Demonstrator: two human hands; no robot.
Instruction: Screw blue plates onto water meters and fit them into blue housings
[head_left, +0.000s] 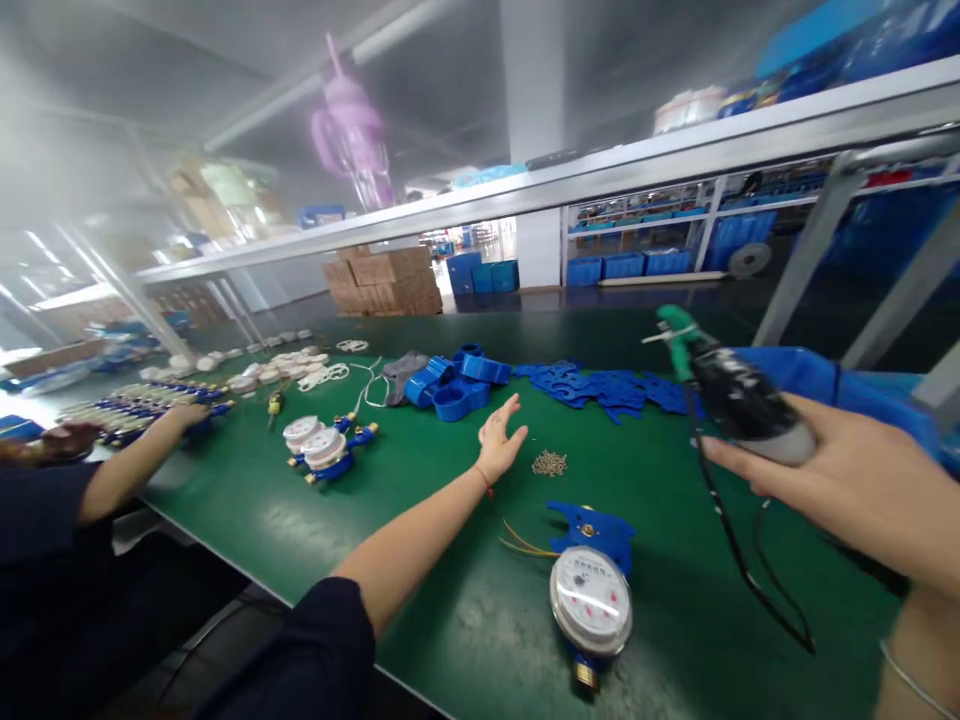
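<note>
My left hand (501, 440) reaches over the green bench with its fingers apart and nothing in it. A small pile of screws (550, 463) lies just right of it, and blue plastic housings (459, 385) sit beyond its fingertips. In my right hand (847, 480) is a black electric screwdriver (742, 400) with a green hook-shaped end, held up above the bench, its cord hanging down. Between my arms rests a water meter (591, 605) with a white dial and brass fitting. A flat blue plate (596, 530) and thin yellow wires are just behind it.
Flat blue plates (600, 385) are heaped at the back. Two meters (322, 445) stand to the left. A co-worker's arm (142, 455) reaches over rows of meters at far left. A white shelf (465, 200) crosses above, bearing a purple cup (356, 130). A blue bin (862, 390) is at right.
</note>
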